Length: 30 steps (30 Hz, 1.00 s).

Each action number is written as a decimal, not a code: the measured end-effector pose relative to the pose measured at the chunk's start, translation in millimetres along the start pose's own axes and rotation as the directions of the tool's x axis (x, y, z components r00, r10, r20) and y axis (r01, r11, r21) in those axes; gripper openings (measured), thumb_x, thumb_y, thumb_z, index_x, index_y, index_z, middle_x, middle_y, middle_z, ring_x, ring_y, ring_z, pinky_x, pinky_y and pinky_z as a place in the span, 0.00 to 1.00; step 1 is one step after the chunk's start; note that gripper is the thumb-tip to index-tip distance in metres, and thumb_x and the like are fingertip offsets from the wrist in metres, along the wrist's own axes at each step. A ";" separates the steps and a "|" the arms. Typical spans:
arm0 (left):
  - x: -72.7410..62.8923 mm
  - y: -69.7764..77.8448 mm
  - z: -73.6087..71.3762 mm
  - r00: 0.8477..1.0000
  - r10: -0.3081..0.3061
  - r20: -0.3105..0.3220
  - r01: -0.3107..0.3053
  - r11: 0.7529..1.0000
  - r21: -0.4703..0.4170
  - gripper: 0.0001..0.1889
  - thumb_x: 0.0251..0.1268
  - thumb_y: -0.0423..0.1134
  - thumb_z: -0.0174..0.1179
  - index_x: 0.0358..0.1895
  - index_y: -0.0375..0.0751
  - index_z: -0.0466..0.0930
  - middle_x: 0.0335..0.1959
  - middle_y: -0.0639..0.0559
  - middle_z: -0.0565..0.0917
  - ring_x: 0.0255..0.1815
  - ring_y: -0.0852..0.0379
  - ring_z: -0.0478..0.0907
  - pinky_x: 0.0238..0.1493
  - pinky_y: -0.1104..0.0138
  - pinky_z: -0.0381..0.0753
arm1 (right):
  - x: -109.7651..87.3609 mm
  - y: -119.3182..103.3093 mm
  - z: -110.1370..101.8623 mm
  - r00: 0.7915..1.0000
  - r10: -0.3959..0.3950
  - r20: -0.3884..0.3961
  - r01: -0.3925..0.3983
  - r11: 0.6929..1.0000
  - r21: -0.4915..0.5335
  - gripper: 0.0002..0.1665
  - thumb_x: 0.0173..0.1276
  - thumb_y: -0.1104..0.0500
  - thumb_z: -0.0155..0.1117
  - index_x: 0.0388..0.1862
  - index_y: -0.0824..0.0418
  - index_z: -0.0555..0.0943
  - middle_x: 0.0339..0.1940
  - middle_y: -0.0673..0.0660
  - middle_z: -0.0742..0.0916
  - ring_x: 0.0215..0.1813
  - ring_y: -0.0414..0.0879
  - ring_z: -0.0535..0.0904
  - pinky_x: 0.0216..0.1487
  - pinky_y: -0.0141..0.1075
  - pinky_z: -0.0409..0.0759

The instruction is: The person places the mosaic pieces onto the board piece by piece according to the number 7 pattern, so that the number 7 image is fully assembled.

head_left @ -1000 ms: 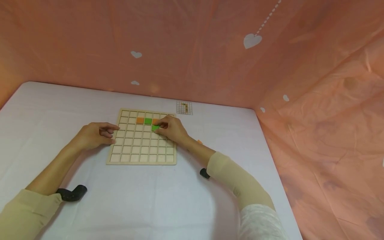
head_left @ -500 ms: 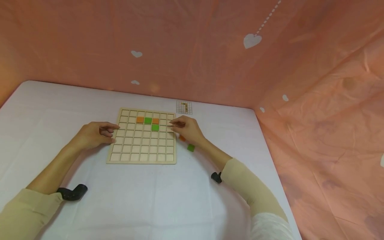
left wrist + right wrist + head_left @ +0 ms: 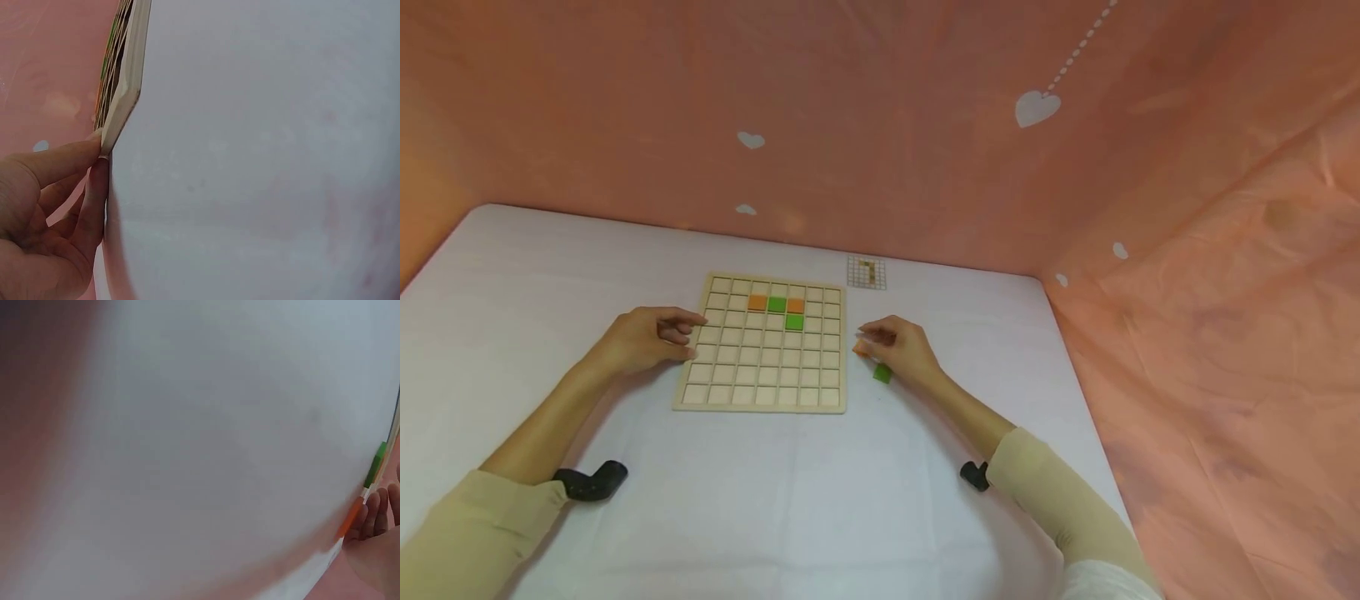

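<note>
In the head view, the left hand (image 3: 638, 340) touched the left edge of the gridded board (image 3: 767, 375), thumb and index finger apart along the rim, pinching nothing between them. The right hand (image 3: 906, 346) was at the loose orange tile (image 3: 859, 349), just off the board's right edge; whether its grip had closed I could not tell. The loose green tile (image 3: 883, 373) lay just beside it on the tabletop (image 3: 775, 500). The step seemed to be picking up the orange one: a light pinch on opposite sides, not a push on the flat face, would have served best, while the other hand steadied the board. Two orange tiles (image 3: 757, 303) and two green tiles (image 3: 794, 322) sat flat in square cells, and a small gridded card (image 3: 867, 272) lay beyond

In the left wrist view, the board looked like pale wood, thick and smooth-edged, with raised ridges

In the right wrist view, curled fingers met the thin, matt orange square, their contact too far aside to judge
</note>
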State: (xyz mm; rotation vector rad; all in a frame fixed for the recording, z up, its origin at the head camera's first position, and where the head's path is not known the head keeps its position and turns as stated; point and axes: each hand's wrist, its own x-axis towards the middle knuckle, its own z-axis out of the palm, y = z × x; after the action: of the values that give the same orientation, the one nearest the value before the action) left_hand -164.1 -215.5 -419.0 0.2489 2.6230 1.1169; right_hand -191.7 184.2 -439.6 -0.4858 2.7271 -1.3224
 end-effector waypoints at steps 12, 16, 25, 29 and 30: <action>0.7 0.6 0.4 1.000 -0.024 -0.003 0.024 0.999 -0.021 0.27 0.61 0.40 0.70 0.64 0.38 0.77 0.51 0.39 0.82 0.51 0.44 0.78 0.54 0.50 0.70 | -14.2 1.0 5.9 1.000 0.014 0.007 -0.012 0.987 -0.161 0.21 0.59 0.57 0.77 0.51 0.61 0.86 0.47 0.53 0.85 0.52 0.47 0.81 0.55 0.39 0.78; 0.8 0.8 0.3 1.000 -0.024 0.003 0.024 1.000 -0.020 0.27 0.60 0.40 0.70 0.64 0.38 0.77 0.51 0.39 0.82 0.51 0.44 0.78 0.54 0.50 0.70 | -15.0 3.5 9.9 1.000 -0.009 -0.029 0.004 0.987 -0.162 0.18 0.60 0.59 0.76 0.49 0.61 0.87 0.46 0.53 0.87 0.50 0.46 0.81 0.53 0.39 0.78; 0.2 1.4 0.0 1.000 -0.017 -0.004 0.017 1.000 -0.006 0.27 0.60 0.40 0.70 0.63 0.37 0.77 0.50 0.38 0.82 0.51 0.44 0.79 0.53 0.50 0.70 | -9.5 4.9 7.8 1.000 0.002 -0.002 -0.002 0.987 -0.160 0.14 0.64 0.59 0.73 0.49 0.58 0.88 0.45 0.51 0.87 0.48 0.44 0.81 0.50 0.37 0.79; 0.1 1.3 0.5 1.000 -0.015 -0.007 0.015 1.000 0.000 0.28 0.60 0.40 0.70 0.63 0.36 0.77 0.50 0.38 0.82 0.51 0.43 0.79 0.53 0.49 0.70 | -5.8 3.7 6.7 1.000 -0.022 0.000 0.021 0.989 -0.143 0.14 0.64 0.61 0.72 0.49 0.57 0.88 0.44 0.50 0.87 0.44 0.42 0.79 0.45 0.35 0.78; 0.0 1.4 0.7 1.000 -0.016 -0.008 0.016 1.000 0.000 0.28 0.60 0.41 0.70 0.63 0.37 0.77 0.50 0.38 0.82 0.50 0.43 0.79 0.53 0.49 0.70 | -4.6 2.5 6.7 0.999 -0.036 0.000 0.036 0.990 -0.133 0.14 0.64 0.62 0.72 0.49 0.57 0.88 0.44 0.50 0.86 0.43 0.42 0.79 0.44 0.35 0.78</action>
State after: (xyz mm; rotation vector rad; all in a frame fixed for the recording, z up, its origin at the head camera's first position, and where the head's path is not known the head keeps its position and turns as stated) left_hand -163.8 -214.0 -418.4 0.2238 2.6280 1.1145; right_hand -186.7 182.0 -446.1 -0.5462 2.8346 -1.1535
